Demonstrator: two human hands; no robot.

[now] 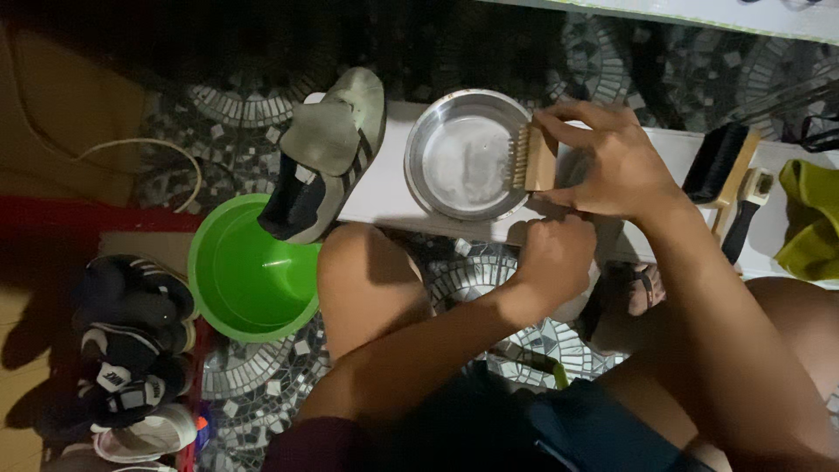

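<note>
Wooden brush [533, 157] sits gripped tight in the right hand [612, 166] over a metal bowl [459, 157]; left hand [555, 258] is curled shut, a shoe [328, 157] and green bucket [249, 271] nearby

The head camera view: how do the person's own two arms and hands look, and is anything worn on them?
Both arms are bare from the hands up to the frame's lower edge: no sleeves show on the forearms. The left hand and the right hand wear no gloves. I see no ring, watch or bracelet on them, though the dim light hides fine detail. Dark clothing shows only near the lower edge.
</note>
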